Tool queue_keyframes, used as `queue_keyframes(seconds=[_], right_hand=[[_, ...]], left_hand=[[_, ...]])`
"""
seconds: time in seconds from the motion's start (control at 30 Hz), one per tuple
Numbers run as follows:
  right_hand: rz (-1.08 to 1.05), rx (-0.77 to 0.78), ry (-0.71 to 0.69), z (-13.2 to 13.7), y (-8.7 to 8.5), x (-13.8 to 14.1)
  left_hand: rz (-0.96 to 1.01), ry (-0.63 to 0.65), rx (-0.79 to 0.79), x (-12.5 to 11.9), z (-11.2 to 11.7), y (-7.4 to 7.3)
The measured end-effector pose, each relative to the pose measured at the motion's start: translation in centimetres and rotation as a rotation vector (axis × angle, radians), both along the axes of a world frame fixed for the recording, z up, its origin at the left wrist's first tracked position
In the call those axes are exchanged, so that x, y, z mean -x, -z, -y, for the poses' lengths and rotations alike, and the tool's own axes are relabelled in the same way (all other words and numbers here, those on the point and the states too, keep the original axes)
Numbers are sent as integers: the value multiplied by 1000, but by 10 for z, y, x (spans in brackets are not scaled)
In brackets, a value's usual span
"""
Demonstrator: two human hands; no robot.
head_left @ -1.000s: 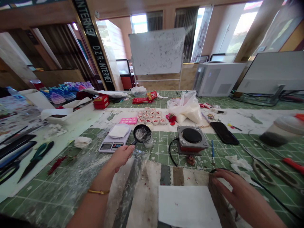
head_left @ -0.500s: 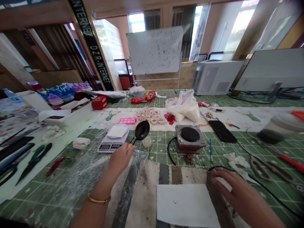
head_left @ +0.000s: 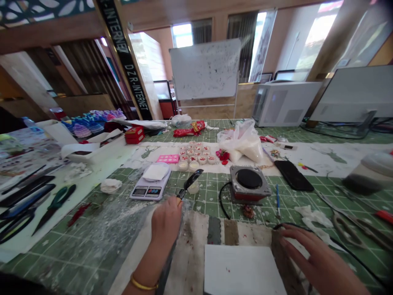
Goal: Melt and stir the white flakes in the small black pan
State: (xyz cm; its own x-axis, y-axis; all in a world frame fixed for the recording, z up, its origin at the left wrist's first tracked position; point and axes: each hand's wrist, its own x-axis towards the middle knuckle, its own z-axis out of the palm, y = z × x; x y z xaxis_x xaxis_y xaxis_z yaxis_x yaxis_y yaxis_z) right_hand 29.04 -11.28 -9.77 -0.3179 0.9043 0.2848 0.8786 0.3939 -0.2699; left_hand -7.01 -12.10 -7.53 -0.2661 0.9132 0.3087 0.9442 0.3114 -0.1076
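My left hand (head_left: 167, 221) is closed around the handle of a small black frying pan (head_left: 194, 178). The pan is tipped steeply onto its side above a small clear cup (head_left: 193, 189), whose contents I cannot make out. Just left of it stands a white kitchen scale (head_left: 148, 191) with a folded white paper (head_left: 155, 172) on top. Behind are several small cups (head_left: 202, 159) with red bits on pale filling. My right hand (head_left: 313, 254) lies with fingers loosely stretched on the cloth edge, holding nothing, beside a white sheet (head_left: 241, 270).
A small electric hot plate (head_left: 250, 179) with a black cord sits right of the pan. Farther right lie a phone (head_left: 294, 175), a blue brush (head_left: 278, 198) and scissors (head_left: 346, 229). A plastic bag of white granules (head_left: 245, 147) and a pink mould (head_left: 168, 159) are behind.
The pan has rolled from facing me to steeply tipped over the small cup, with my left wrist turned. My right hand stays in place. The whole view has shifted slightly.
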Motion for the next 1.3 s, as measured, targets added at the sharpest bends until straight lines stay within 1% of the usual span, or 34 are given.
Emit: queue_keyframes(seconds=[0.1,0.2,0.33,0.43,0.6,0.7,0.77,0.9,0.97,1.07,1.17,1.3], right_hand=[[3,-42,-15,-7,8,-3],[4,-41,-43,-14,17,-6],[-15,-22,-16,-18,25,-7],[-35,-50,-23,-21,29,-5],[-193,-137,-86,-30,29,7],[-304,-188,-77,-33,30,13],[-349,-184,-56,-34,34,13],[-400,-125,-17,-33,44,8],[-425,-100,1,-33,46,6],[-436,-86,11,-32,41,10],[-441,-100,9,-31,27,18],[-455,-68,21,-30,11,26]], left_hand=[[37,-25,-37,-3,0,4],[65,-18,-44,-3,-2,6],[33,4,-81,0,-2,10],[13,16,-123,3,-2,16],[-13,49,-176,7,-2,24],[-17,51,-186,7,-1,26],[-15,65,-187,6,-1,27],[2,85,-193,7,-1,30],[17,88,-196,8,-2,31],[38,89,-182,10,-3,33],[43,63,-153,11,-2,32],[26,23,-97,13,-1,31]])
